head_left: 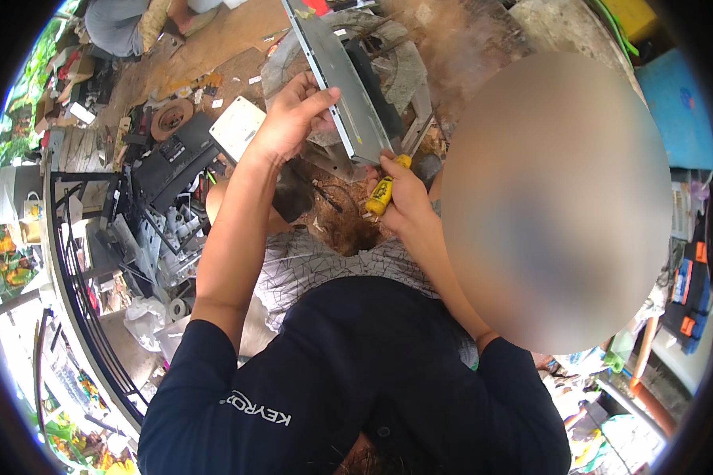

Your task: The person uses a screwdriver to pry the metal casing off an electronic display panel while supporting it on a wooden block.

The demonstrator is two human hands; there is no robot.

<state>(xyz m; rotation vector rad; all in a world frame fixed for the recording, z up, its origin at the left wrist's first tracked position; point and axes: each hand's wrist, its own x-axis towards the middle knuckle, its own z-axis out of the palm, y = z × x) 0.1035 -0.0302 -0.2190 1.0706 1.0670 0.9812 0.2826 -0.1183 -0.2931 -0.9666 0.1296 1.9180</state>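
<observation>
My left hand (pixel 297 119) is closed on the long edge of a thin grey metal-edged panel (pixel 345 99), its thumb lying over the near face. The panel stands tilted, running from the top of the view down toward my right hand (pixel 404 190). That hand is closed round a yellow-handled screwdriver (pixel 382 195), with its fingertips at the panel's lower corner. A dark flat part (pixel 376 83) lies behind the panel. Underneath is a round grey stone-like block (pixel 412 67). My fingers behind the panel are hidden.
Left of me lie a black flat electronic casing (pixel 174 158), a white plate (pixel 238 127), a brown round disc (pixel 172 119) and a black metal rack (pixel 83 261). Another person's grey-clad leg (pixel 117 28) is at the far left. A large blurred oval hides much of the right side.
</observation>
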